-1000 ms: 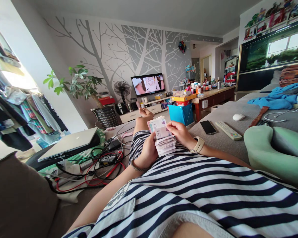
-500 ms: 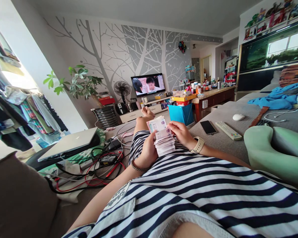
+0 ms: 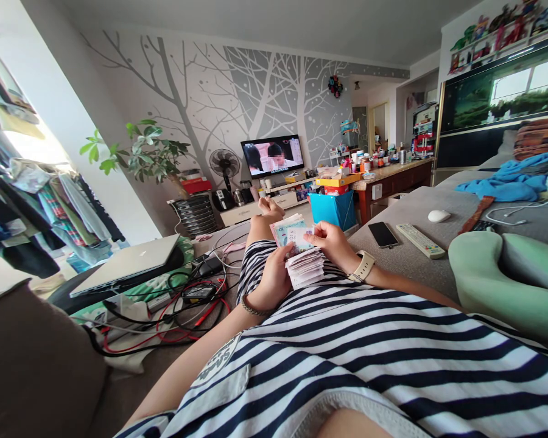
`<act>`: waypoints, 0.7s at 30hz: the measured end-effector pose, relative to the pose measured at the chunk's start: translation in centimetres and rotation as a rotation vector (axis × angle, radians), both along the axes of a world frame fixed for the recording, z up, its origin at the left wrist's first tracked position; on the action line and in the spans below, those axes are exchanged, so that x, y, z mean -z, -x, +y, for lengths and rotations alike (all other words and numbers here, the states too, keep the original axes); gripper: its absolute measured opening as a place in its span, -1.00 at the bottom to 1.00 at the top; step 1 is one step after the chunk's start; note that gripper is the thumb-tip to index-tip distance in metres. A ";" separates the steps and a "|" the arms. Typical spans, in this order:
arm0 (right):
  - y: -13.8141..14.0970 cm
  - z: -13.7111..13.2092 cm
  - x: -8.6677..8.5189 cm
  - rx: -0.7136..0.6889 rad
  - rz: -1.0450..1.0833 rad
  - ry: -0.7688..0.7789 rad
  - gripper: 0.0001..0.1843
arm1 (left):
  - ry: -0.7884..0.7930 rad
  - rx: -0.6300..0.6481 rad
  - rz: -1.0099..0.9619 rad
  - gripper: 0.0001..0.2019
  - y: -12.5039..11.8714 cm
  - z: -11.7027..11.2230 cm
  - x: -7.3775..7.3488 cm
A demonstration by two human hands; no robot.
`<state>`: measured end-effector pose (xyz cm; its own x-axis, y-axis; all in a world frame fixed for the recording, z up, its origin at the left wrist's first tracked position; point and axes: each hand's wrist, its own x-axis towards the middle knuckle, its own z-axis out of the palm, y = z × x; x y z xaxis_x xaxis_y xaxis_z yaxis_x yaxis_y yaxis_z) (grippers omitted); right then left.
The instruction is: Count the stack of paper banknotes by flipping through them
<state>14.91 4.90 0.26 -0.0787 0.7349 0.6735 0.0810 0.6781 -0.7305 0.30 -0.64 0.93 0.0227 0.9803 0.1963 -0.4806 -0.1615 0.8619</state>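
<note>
I can see a lit flat-screen television [image 3: 272, 156] against the tree-patterned wall, with a black pedestal fan [image 3: 224, 163] just beside it and a leafy green potted plant [image 3: 146, 152] further along. A closed silver laptop [image 3: 130, 263] lies near a tangle of red and black cables [image 3: 173, 304]. On the grey sofa seat [image 3: 420, 267], a black smartphone [image 3: 382, 234] lies beside a white remote control [image 3: 420, 239], and a white computer mouse [image 3: 439, 215] sits near them.

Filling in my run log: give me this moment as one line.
left hand: holds paper stack | right hand: pinches top slip | nearby: phone, remote on sofa
</note>
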 end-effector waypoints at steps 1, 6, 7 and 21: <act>0.0 -0.1 0.0 0.013 -0.016 -0.022 -0.59 | 0.004 -0.001 0.010 -0.89 -0.1 -0.1 -0.1; 0.0 -0.6 -0.2 0.024 -0.012 -0.085 -0.59 | 0.083 -0.010 -0.014 -0.82 -0.5 -0.5 -0.5; 0.0 -0.7 -0.2 0.010 -0.002 -0.089 -0.59 | 0.099 -0.016 -0.033 -0.81 -0.5 -0.5 -0.5; 0.0 -1.2 -0.5 -0.165 0.048 -0.061 -0.65 | 0.036 0.075 -0.088 -0.72 -0.5 -0.3 -0.3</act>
<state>14.94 3.70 0.77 -0.1618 0.6727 0.7220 -0.0688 0.7222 -0.6883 0.85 -0.93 1.25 0.0803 0.9830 0.1652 -0.5640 -0.0918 0.8207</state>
